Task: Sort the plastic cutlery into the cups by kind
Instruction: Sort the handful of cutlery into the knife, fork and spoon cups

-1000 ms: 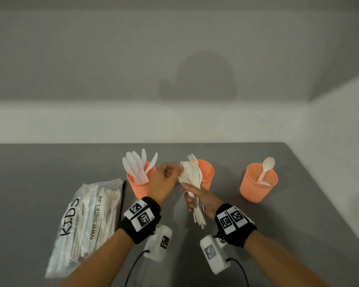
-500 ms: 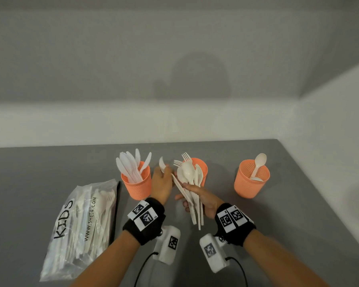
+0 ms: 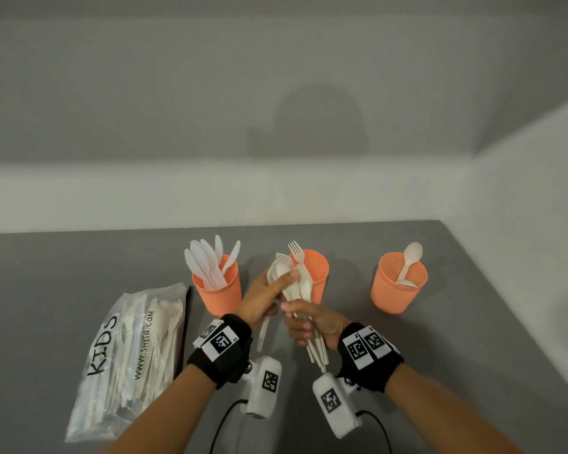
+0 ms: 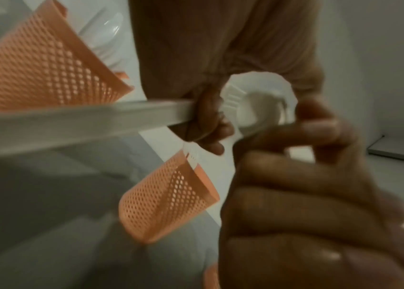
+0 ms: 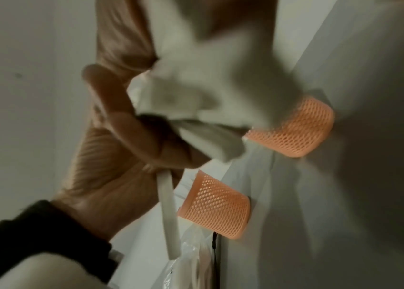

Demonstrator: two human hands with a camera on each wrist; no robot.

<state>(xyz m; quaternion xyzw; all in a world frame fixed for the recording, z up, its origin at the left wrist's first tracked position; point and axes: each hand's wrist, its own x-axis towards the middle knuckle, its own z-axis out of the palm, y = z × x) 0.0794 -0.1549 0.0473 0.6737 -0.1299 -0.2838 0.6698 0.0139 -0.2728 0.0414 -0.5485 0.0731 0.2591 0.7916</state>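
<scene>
I see my right hand (image 3: 312,326) clamped round a bundle of white plastic cutlery (image 3: 297,283), handles at 6 o'clock, heads at 12. My left hand (image 3: 263,298) pinches one white plastic spoon (image 3: 277,273) from it. The orange mesh spoon cup (image 3: 398,283) stands at 2 o'clock, well apart, nearer the right hand. The middle orange mesh fork cup (image 3: 317,273) sits between; the knife-filled orange cup (image 3: 218,291) at 10 o'clock, a clear cutlery bag (image 3: 128,352) at 8.

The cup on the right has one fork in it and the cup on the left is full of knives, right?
Not quite. The right cup holds a spoon, not a fork; the head view shows its round bowl sticking up above the rim. The left cup does hold the knives.
</scene>
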